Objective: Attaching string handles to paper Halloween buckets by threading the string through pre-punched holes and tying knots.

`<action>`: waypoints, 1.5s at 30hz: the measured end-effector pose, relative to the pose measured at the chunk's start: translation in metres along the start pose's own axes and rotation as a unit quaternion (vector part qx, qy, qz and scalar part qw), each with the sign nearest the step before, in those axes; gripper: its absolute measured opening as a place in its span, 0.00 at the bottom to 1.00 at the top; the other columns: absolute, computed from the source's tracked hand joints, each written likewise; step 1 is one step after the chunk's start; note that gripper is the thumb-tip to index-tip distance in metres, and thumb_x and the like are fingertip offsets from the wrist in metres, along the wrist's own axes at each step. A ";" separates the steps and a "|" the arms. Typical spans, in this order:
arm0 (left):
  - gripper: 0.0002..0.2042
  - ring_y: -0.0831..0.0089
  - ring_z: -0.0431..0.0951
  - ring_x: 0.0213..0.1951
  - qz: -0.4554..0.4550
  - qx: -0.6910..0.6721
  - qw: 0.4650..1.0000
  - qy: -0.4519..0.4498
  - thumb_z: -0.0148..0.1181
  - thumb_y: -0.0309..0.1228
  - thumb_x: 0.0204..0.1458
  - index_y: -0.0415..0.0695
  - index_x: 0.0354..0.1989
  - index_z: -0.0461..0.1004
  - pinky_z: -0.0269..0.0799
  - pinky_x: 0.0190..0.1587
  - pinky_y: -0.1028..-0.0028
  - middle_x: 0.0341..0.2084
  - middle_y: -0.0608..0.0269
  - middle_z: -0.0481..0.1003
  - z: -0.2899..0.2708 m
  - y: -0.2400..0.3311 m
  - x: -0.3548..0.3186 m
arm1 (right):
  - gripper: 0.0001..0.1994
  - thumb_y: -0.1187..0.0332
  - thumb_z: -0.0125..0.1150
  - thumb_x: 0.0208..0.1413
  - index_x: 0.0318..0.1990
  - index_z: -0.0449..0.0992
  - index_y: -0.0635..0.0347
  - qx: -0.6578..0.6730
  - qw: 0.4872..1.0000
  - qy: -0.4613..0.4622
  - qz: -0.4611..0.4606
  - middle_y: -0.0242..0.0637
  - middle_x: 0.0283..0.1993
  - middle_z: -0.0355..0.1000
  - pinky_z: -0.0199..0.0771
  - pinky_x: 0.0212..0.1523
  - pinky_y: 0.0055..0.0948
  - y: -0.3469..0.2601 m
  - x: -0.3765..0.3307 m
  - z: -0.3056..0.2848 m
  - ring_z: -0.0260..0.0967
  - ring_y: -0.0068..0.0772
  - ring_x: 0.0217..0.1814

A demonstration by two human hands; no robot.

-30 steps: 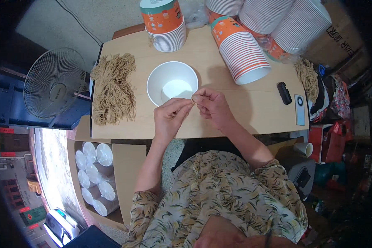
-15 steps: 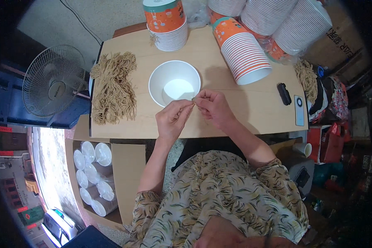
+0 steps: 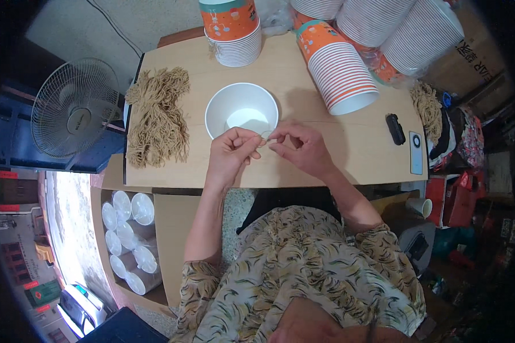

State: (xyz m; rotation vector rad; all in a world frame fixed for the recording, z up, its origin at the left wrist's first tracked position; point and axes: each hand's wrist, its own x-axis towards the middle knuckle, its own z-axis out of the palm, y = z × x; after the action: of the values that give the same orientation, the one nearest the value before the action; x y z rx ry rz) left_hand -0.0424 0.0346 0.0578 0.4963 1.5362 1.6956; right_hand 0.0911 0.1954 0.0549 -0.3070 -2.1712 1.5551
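Your L grip (image 3: 232, 151) pinches a thin strand (image 3: 266, 134) nr the white bowl (image 3: 240, 96); R grip (image 3: 304, 150) right beside it, hold unclear.

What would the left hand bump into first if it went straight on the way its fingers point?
Most likely the right hand: its fingertips are just ahead of the left hand, with a thin strand at the fingertips. Exact depth is unclear.

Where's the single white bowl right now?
In the head view, the white bowl sits on the table, just beyond the left hand and right of the larger tan bundle.
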 end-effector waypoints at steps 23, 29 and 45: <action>0.05 0.76 0.83 0.34 0.029 -0.019 0.999 0.004 0.62 0.20 0.57 0.32 0.40 0.78 0.81 0.39 0.79 0.31 0.57 0.82 0.018 -0.004 0.001 | 0.06 0.71 0.63 0.61 0.39 0.78 0.65 0.146 0.982 -0.029 0.118 0.24 0.31 0.74 0.67 0.32 0.17 0.008 -0.003 0.006 0.66 0.11 0.30; 0.06 0.78 0.82 0.34 0.061 0.027 0.998 0.018 0.63 0.20 0.56 0.32 0.40 0.80 0.80 0.39 0.80 0.30 0.58 0.82 0.022 -0.004 -0.002 | 0.08 0.70 0.62 0.61 0.36 0.79 0.67 0.192 0.968 -0.030 0.157 0.28 0.31 0.76 0.72 0.41 0.18 -0.006 -0.001 0.003 0.72 0.15 0.36; 0.06 0.77 0.82 0.35 -0.005 0.000 0.998 -0.059 0.62 0.21 0.58 0.34 0.42 0.79 0.80 0.41 0.78 0.32 0.60 0.82 0.015 -0.002 -0.003 | 0.13 0.62 0.59 0.64 0.32 0.77 0.63 0.213 0.957 0.001 0.195 0.26 0.24 0.70 0.58 0.19 0.16 0.014 -0.003 -0.005 0.61 0.12 0.21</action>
State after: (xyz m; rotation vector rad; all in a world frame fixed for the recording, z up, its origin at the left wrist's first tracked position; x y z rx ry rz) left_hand -0.0287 0.0425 0.0593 0.5763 1.4508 1.6291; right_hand 0.0952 0.2032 0.0426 -0.6187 -1.7784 2.1827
